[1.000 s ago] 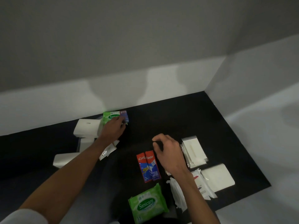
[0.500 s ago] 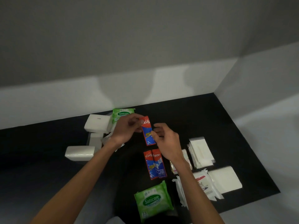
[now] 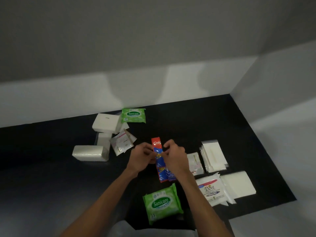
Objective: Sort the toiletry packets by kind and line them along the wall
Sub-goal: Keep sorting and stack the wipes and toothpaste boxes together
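Both hands pinch one red and blue Colgate sachet (image 3: 156,144) above the black mat: my left hand (image 3: 142,156) on its left edge, my right hand (image 3: 174,156) on its right edge. Two more Colgate sachets (image 3: 162,175) lie flat just below it, partly hidden by my right wrist. One green Sanicare wipes pack (image 3: 133,115) lies against the back wall. A second Sanicare pack (image 3: 162,203) lies near the front edge. White tissue packs (image 3: 106,123) cluster at the left.
Dove sachets (image 3: 122,142) lie left of my hands and a Dove pack (image 3: 211,189) lies at the right. Clear zip bags (image 3: 212,155) and a white flat packet (image 3: 237,186) fill the right side. Another tissue pack (image 3: 89,153) is at the far left. White walls (image 3: 188,82) bound the black mat (image 3: 196,120).
My left hand left the Sanicare pack at the wall with a Colgate sachet. Both hands met and carried the sachet down toward the two on the mat.
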Demonstrator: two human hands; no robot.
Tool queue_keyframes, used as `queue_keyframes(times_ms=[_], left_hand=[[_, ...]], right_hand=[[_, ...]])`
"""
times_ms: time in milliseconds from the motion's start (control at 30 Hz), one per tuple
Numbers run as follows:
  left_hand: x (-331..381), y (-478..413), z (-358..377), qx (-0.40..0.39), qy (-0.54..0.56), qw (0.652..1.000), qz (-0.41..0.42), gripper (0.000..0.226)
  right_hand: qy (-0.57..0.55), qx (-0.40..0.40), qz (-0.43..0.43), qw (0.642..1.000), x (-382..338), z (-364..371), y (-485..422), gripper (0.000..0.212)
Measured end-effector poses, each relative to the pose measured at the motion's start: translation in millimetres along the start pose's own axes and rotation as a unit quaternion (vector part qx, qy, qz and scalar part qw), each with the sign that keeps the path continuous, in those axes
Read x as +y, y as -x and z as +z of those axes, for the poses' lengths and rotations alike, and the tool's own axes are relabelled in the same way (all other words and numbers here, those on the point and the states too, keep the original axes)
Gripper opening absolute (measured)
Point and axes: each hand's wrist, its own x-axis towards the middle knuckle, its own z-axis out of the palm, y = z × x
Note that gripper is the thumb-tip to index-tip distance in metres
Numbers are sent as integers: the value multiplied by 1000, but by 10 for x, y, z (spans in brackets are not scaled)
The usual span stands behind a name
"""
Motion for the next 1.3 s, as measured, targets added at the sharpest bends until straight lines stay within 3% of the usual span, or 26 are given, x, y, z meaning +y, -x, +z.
queue_keyframes(times_ms=[233,467,600,767,933,1300], left_hand=[[-339,57,218,25,-43,997,-66,25],[-453,48,298,16,-82,993,-78,22],[-510,19,324,21,-144,987,-60,25],[-491,21,350,20,-215,976,-32,44],[-461,74,382,21,-256,966,27,74],[-406,61,282,13,-308,949,64,55]], right_hand=[[105,-61,42,992,92,204,48,29],[147,11,18,989,176,122,36,33],[166,-20,19,986,170,150,41,52],[185,-58,27,981,182,212,14,78],[201,-58,22,978,181,259,-35,74],[197,-63,18,978,231,239,-48,73]])
